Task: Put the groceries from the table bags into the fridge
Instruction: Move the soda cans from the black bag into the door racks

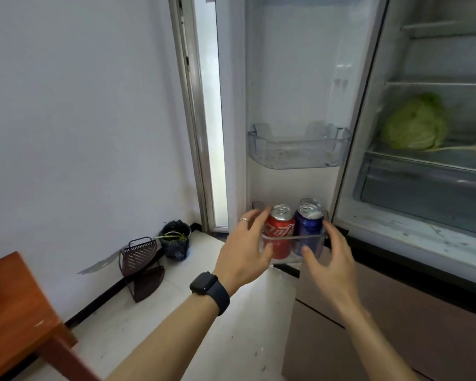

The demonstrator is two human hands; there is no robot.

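- While both hands hover at the lower door bin (294, 239), nothing is actually held: the left hand (245, 251) is spread, fingers fanned at nine o'clock of the red cola can (279, 233), fingertips just beside it or brushing it, hard to tell which.
- Red cola can stands upright in the bin, long axis vertical, pull-tab top facing up, logo out toward the camera.
- Blue can (308, 224) sits touching it at three o'clock, also upright, tab up.
- Right hand (329, 259) is open too, fingers loose at three o'clock of the blue can, against the bin's clear front.
- My read: stiff thin metal, smooth and likely slippery, moderately heavy if full; best gripped around the mid-body, not the rim.
- Far right, a green cabbage (415, 123) rests on a fridge shelf (396, 155).
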